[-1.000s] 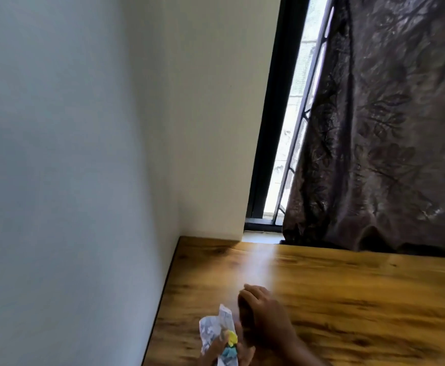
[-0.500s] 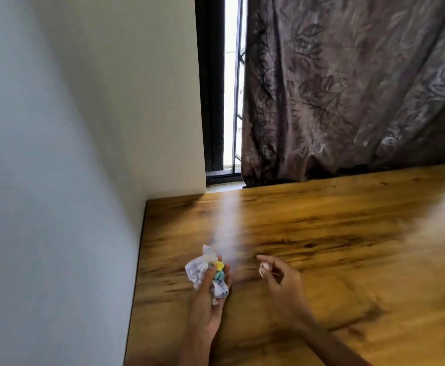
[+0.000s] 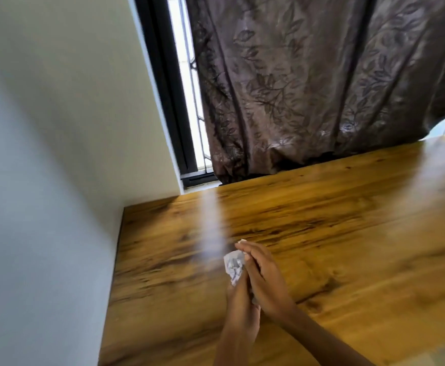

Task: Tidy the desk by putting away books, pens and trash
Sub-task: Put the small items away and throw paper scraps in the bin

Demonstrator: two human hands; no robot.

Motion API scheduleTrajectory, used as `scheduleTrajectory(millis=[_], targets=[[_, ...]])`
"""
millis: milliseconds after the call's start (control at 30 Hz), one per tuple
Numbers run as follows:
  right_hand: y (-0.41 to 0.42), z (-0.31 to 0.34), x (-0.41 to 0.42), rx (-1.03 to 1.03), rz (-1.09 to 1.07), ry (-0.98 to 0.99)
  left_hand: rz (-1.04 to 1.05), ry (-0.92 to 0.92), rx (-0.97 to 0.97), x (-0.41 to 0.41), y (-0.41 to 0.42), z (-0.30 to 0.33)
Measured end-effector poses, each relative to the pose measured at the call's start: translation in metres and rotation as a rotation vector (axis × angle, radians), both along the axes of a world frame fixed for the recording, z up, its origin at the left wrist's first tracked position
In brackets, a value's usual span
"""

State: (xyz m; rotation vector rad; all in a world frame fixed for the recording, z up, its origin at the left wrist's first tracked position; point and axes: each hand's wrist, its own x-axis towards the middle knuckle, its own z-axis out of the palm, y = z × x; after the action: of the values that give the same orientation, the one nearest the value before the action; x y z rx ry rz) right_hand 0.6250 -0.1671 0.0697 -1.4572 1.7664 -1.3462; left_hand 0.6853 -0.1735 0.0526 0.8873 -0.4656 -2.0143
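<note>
Fingers: my left fingers curl up around a crumpled white wad of paper trash, gripping its lower part. My right fingers curl over the wad's right side and top, pinching it too.

Left hand: raised above the counter, back toward me, forearm coming up from the bottom edge.

Right hand: pressed against the left one, back facing up and right, forearm running in from the lower right.

Paper trash: held between both hands just above the wood, toward the left part of the counter. It is creased, white with faint grey print, and sticks out left of my knuckles; a small white tip shows above my right fingertips.

Counter: a glossy brown wood-grain counter with dark streaks and a pale streak of glare.

Surroundings: a plain white wall meets the counter's left edge. Behind hang a black window frame and a brown-purple leaf-patterned curtain, its hem reaching the counter's far edge.
</note>
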Motion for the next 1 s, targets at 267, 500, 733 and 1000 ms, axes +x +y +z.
scheduleTrajectory(millis=[267, 500, 733, 1000], targets=[[0.067, 0.017, -0.124, -0.076, -0.114, -0.062, -0.134, 0.060, 0.017, -0.118, 0.061, 0.033], [0.152, 0.019, -0.247, -0.112, -0.334, -0.099, -0.289, 0.111, 0.031, -0.241, 0.136, 0.050], [0.253, 0.021, -0.350, -0.196, -0.627, -0.219, -0.590, 0.027, 0.124, -0.362, 0.214, 0.049], [0.351, 0.004, -0.436, -0.235, -0.972, -0.284, -0.899, 0.140, 0.260, -0.478, 0.300, 0.023]])
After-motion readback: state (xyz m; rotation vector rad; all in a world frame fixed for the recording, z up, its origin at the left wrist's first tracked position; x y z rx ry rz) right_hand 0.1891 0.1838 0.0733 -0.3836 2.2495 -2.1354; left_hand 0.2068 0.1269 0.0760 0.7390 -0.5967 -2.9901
